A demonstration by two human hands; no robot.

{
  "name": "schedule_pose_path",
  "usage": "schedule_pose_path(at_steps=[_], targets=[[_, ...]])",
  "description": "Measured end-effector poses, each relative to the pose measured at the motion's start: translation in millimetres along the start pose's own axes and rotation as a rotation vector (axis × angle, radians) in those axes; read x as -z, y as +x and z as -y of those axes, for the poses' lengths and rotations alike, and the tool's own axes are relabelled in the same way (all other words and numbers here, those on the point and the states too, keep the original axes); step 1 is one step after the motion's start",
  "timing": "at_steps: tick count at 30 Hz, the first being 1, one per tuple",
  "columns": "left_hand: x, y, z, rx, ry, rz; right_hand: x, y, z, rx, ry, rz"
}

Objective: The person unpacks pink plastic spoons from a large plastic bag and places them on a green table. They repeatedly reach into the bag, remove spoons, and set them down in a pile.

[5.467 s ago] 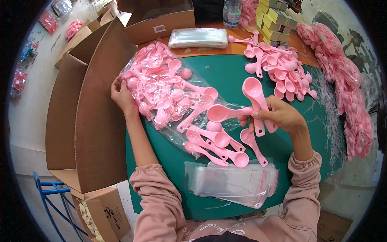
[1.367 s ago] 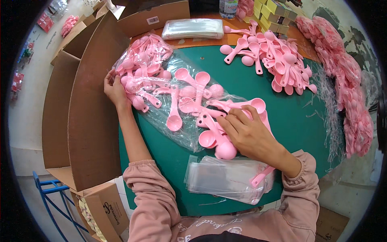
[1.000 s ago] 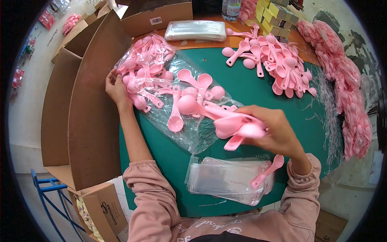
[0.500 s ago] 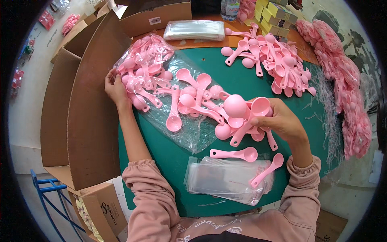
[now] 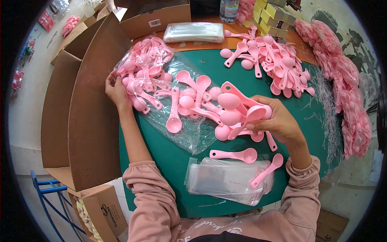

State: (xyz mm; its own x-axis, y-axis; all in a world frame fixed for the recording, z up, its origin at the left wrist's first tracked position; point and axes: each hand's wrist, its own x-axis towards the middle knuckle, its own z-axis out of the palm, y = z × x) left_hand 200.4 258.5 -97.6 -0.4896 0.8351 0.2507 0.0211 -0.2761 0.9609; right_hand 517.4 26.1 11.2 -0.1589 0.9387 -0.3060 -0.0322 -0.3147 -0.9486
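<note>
My right hand (image 5: 277, 118) is closed around several pink measuring spoons (image 5: 230, 117), lifted over the near end of a spoon heap. At the left, my left hand (image 5: 117, 89) grips the edge of a clear plastic bag (image 5: 177, 135); its fingertips are partly hidden. Pink spoons (image 5: 147, 56) fill the bag's far end, and others spill out of it toward the middle. A single spoon (image 5: 238, 155) lies in front of my right hand. Another spoon (image 5: 267, 170) rests on a stack of small clear bags (image 5: 225, 179).
A tall cardboard box (image 5: 92, 105) stands along the left edge of the green mat (image 5: 161, 177). Farther right is a loose spoon pile (image 5: 282, 66); bagged spoons (image 5: 342, 84) hang along the right. A packet of clear bags (image 5: 193, 32), yellow boxes (image 5: 274, 18) and a bottle (image 5: 229, 11) are behind.
The spoons in my right hand have turned, one handle now pointing up and left, with more bowls showing. My left hand stays at the bag almost unmoved.
</note>
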Motion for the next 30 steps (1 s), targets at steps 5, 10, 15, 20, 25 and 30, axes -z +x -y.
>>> schedule_pose_path(at_steps=[5, 10, 15, 20, 25, 30], targets=[[3, 1, 0, -0.016, -0.039, 0.027, 14, -3, 7, 0.117, 0.081, -0.052], [3, -2, 3, -0.006, -0.028, 0.014, 73, 18, 33, 0.326, 0.065, -0.33], [3, 3, 4, -0.014, -0.045, 0.01, 174, 45, 49, 0.331, -0.341, -0.648], [-1, 0, 3, -0.006, -0.02, 0.014, 107, 16, 43, 0.51, -1.015, -0.714], [9, 8, 13, -0.032, -0.033, 0.014, 0, 1, 1, 0.616, -1.209, 0.069], [5, 4, 5, -0.015, -0.006, 0.018, -17, 6, -27, 0.668, -1.463, -0.039]])
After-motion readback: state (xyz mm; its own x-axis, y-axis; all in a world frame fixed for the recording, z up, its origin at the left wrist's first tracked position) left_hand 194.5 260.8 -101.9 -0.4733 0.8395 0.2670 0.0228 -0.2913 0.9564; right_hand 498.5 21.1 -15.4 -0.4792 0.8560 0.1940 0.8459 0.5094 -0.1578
